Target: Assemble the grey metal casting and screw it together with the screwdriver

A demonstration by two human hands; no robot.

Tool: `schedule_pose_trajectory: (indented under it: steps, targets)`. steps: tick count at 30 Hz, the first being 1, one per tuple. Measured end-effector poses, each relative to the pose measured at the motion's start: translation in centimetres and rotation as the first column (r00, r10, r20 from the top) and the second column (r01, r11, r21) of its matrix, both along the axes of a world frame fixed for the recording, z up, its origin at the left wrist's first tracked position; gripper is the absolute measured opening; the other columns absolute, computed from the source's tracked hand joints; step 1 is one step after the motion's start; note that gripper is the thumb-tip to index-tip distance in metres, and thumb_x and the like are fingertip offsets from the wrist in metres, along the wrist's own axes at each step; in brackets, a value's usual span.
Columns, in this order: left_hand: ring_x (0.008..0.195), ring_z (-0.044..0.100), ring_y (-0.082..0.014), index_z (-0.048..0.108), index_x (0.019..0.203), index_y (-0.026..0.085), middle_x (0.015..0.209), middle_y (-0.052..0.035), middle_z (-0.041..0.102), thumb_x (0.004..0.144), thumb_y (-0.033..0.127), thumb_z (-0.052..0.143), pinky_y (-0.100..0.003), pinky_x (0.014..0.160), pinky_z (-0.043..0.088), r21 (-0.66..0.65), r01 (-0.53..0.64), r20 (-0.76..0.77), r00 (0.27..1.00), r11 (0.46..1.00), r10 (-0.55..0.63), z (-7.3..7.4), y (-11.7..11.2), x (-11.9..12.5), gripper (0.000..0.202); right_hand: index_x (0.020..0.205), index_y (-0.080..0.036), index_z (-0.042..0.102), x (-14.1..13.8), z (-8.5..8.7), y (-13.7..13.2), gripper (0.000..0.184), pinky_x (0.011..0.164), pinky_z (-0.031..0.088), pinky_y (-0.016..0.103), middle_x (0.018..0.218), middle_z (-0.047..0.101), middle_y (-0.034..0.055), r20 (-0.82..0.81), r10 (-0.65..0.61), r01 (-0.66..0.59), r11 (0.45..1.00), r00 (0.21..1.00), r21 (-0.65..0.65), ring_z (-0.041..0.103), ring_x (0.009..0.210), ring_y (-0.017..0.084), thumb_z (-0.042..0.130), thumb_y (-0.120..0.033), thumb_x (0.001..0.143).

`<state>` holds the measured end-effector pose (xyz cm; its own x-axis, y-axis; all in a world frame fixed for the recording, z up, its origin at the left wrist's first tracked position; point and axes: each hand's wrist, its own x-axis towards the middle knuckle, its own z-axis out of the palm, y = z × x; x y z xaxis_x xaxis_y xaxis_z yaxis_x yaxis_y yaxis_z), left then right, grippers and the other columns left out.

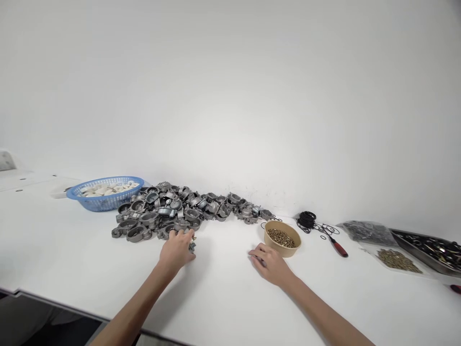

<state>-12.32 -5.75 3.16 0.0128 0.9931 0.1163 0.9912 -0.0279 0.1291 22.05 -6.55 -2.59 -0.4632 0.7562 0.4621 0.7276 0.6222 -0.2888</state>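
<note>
My left hand (177, 252) reaches down at the front edge of the heap, fingers and thumb bent round a small metal part (192, 246). Grey-green metal and a bit of brass colour show beside the fingers; the rest of that part is hidden. Behind this hand lies a long heap of cup-shaped grey metal castings (173, 206). My right hand (271, 264) is low over the white table, its fingers loosely bent and apart, with nothing visible in them. Just behind it stands a tan bowl (283, 248) of small brass-coloured pieces (281, 237).
A blue basket (104, 204) with white pieces stands left of the heap. To the right are black rubber rings (307, 219), a red-handled screwdriver (339, 248), a bag of dark parts (369, 233), a bag of brass-coloured pieces (398, 261) and a metal tray (425, 255). A wall rises behind.
</note>
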Motion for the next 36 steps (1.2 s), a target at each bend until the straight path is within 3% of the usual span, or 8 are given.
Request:
schedule_pose_trajectory:
  steps: [6, 12, 18, 22, 30, 32, 34, 36]
  targets:
    - [0.099, 0.060, -0.0311, 0.058, 0.110, 0.023, 0.100, -0.0073, 0.066, 0.067, 0.046, 0.077, -0.037, 0.077, 0.048, -0.030, 0.251, 0.388, 0.895, 0.968, -0.220, 1.6, 1.3, 2.2, 0.052, 0.108, -0.025, 0.073, -0.7, 0.2, 0.8, 0.027, 0.071, 0.050, 0.031, 0.092, 0.068, 0.0050, -0.096, -0.054, 0.045, 0.995, 0.994, -0.087, 0.062, 0.069, 0.016, 0.053, -0.039, 0.097]
    - [0.105, 0.064, -0.0246, 0.058, 0.105, 0.021, 0.108, -0.0059, 0.068, 0.056, 0.032, 0.089, -0.037, 0.092, 0.049, 0.139, 0.709, 0.801, 0.331, 0.692, -0.499, 0.9, 4.8, 9.0, 0.059, 0.138, -0.022, 0.054, -1.5, 0.9, 1.8, 0.050, 0.068, 0.052, 0.031, 0.113, 0.067, 0.0100, -0.425, -0.035, -0.051, 0.981, 0.904, -0.189, 0.062, 0.069, 0.015, 0.049, -0.049, 0.097]
    - [0.118, 0.060, -0.0288, 0.056, 0.120, 0.023, 0.124, -0.0107, 0.063, 0.057, 0.023, 0.090, -0.042, 0.097, 0.048, 0.172, 0.811, 0.888, 0.117, 0.559, -0.444, -1.9, 4.5, 11.7, 0.072, 0.132, -0.019, 0.057, -1.1, 0.5, 1.4, 0.053, 0.074, 0.055, 0.036, 0.116, 0.070, 0.0133, -0.606, 0.020, -0.234, 0.933, 0.795, -0.275, 0.069, 0.084, 0.023, 0.062, -0.051, 0.090]
    - [0.125, 0.055, -0.0302, 0.048, 0.135, 0.026, 0.135, -0.0116, 0.056, 0.060, 0.023, 0.089, -0.046, 0.105, 0.044, 0.165, 0.812, 0.882, 0.133, 0.559, -0.453, -2.4, 4.3, 10.6, 0.085, 0.126, -0.020, 0.063, -1.3, 0.5, 1.2, 0.051, 0.077, 0.056, 0.037, 0.116, 0.070, 0.0127, -0.617, 0.012, -0.248, 0.921, 0.787, -0.299, 0.070, 0.088, 0.024, 0.068, -0.050, 0.086]
    - [0.139, 0.042, -0.0286, 0.050, 0.137, 0.028, 0.146, -0.0081, 0.048, 0.075, 0.023, 0.067, -0.048, 0.115, 0.035, 0.200, 0.781, 0.831, 0.184, 0.591, -0.525, -2.9, 5.6, 8.0, 0.065, 0.119, -0.021, 0.062, -1.4, 0.6, 0.7, 0.059, 0.057, 0.048, 0.025, 0.096, 0.068, 0.0079, -0.557, -0.091, -0.116, 0.938, 0.826, -0.326, 0.064, 0.076, 0.019, 0.079, -0.052, 0.073]
    - [0.134, 0.047, -0.0278, 0.053, 0.132, 0.027, 0.142, -0.0086, 0.052, 0.079, 0.022, 0.059, -0.046, 0.108, 0.044, 0.243, 0.661, 0.775, 0.307, 0.710, -0.552, -2.8, 6.4, 7.7, 0.054, 0.121, -0.021, 0.061, -1.5, 0.6, 0.6, 0.061, 0.054, 0.045, 0.024, 0.090, 0.065, 0.0050, -0.530, -0.102, -0.090, 0.942, 0.842, -0.324, 0.060, 0.067, 0.015, 0.079, -0.054, 0.073]
    - [0.122, 0.056, -0.0253, 0.056, 0.127, 0.026, 0.136, -0.0083, 0.055, 0.083, 0.019, 0.052, -0.043, 0.099, 0.050, 0.320, 0.471, 0.645, 0.527, 0.822, -0.553, -2.5, 7.4, 7.6, 0.045, 0.121, -0.022, 0.061, -1.6, 0.7, 0.6, 0.060, 0.052, 0.043, 0.023, 0.083, 0.061, 0.0013, -0.500, -0.110, -0.068, 0.944, 0.859, -0.324, 0.053, 0.059, 0.011, 0.078, -0.055, 0.074]
    - [0.113, 0.059, -0.0232, 0.056, 0.127, 0.026, 0.134, -0.0079, 0.054, 0.087, 0.018, 0.049, -0.038, 0.093, 0.053, 0.387, 0.351, 0.448, 0.736, 0.853, -0.507, -2.0, 8.5, 7.6, 0.042, 0.122, -0.023, 0.061, -1.8, 0.8, 0.5, 0.059, 0.052, 0.042, 0.023, 0.079, 0.058, -0.0010, -0.477, -0.114, -0.053, 0.945, 0.871, -0.323, 0.048, 0.056, 0.010, 0.077, -0.055, 0.074]
